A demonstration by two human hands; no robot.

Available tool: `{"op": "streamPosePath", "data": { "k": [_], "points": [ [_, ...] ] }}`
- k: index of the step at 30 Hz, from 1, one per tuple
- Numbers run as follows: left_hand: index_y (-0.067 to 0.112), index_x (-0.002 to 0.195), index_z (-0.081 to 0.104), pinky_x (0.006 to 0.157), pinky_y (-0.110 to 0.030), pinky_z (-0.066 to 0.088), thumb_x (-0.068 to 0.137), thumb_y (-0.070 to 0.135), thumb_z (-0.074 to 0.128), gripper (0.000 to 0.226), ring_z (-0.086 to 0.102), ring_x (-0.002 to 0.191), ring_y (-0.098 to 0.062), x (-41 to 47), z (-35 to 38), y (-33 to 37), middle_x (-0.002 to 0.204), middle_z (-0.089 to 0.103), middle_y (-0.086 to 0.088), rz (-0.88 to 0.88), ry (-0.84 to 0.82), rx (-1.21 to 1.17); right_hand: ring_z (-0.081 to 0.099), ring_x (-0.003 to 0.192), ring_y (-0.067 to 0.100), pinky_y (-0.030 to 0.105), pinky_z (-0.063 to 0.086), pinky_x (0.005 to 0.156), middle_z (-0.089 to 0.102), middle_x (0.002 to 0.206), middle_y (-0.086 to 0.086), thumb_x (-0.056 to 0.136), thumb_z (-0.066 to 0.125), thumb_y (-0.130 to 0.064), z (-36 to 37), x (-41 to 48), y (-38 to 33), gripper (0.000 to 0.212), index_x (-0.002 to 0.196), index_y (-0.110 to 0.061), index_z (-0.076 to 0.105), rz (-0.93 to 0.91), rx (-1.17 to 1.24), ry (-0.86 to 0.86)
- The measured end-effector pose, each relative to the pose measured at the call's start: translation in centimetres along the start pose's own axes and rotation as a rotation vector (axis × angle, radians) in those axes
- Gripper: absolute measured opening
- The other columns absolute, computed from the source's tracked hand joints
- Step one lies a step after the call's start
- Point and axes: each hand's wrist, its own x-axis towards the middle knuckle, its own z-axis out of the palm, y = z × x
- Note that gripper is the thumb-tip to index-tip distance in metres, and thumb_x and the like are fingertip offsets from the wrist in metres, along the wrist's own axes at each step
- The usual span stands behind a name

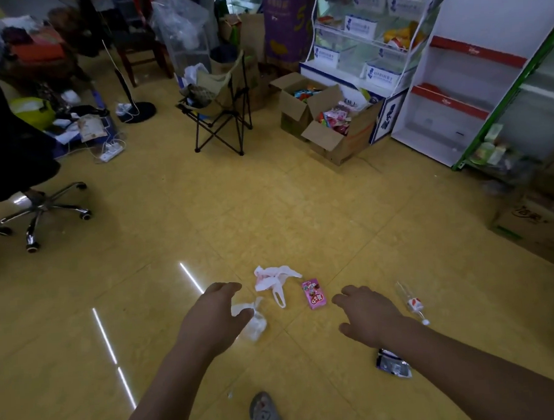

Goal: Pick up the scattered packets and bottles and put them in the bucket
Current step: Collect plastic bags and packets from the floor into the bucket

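Head view showed litter scattered on a yellow tiled floor (269,210) in front of the person. A pink packet (314,293) lay flat between the two outstretched hands. A white plastic bag (274,279) lay crumpled just left of it, and a second small clear bag (255,323) sat partly under the left hand (215,315). That hand hung over the bag with fingers loosely curved and apart, gripping nothing. The right hand (366,319) was also spread, palm down, empty, near the pink packet but not touching it. A clear bottle (412,302) with a red-and-white label lay on its side to the right of the right hand. A dark foil packet (393,364) lay beside the right forearm, nearer the camera. One sandalled foot (265,414) showed at the bottom edge. Farther back stood a folding chair (222,103), open cardboard boxes (325,117) of snacks, white shelves (455,81), and an office chair (41,209) at left.
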Motion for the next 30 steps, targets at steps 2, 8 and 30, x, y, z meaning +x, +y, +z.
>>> {"op": "streamPosePath", "data": {
  "k": [2, 8, 30],
  "points": [
    [0.026, 0.143, 0.044, 0.085, -0.025, 0.047, 0.088, 0.046, 0.062, 0.061, 0.058, 0.109, -0.01, 1.9, -0.5, -0.8, 0.145, 0.044, 0.004, -0.009, -0.007, 0.003, 0.046, 0.119, 0.026, 0.037, 0.046, 0.092, 0.045, 0.133, 0.003, 0.09, 0.053, -0.04, -0.9, 2.3, -0.4, 0.049, 0.135, -0.022, 0.046, -0.009, -0.008, -0.016],
    [0.027, 0.144, 0.042, 0.088, -0.027, 0.049, 0.089, 0.047, 0.06, 0.061, 0.06, 0.108, -0.01, 8.4, -2.3, -3.5, 0.147, 0.041, 0.004, -0.026, -0.056, 0.014, 0.047, 0.119, 0.025, 0.035, 0.044, 0.089, 0.046, 0.133, 0.002, 0.09, 0.054, -0.037, -4.0, 9.7, -2.2, 0.046, 0.133, -0.023, 0.047, 0.007, 0.029, -0.042],
    [0.025, 0.142, 0.044, 0.089, -0.033, 0.05, 0.087, 0.047, 0.062, 0.061, 0.058, 0.112, -0.016, 21.0, 0.8, -10.4, 0.14, 0.047, -0.001, -0.109, -0.226, 0.075, 0.05, 0.115, 0.029, 0.039, 0.049, 0.088, 0.044, 0.13, 0.007, 0.09, 0.057, -0.039, -2.9, 26.2, -2.8, 0.049, 0.134, -0.021, 0.046, -0.038, -0.034, -0.208]
  ]
}}
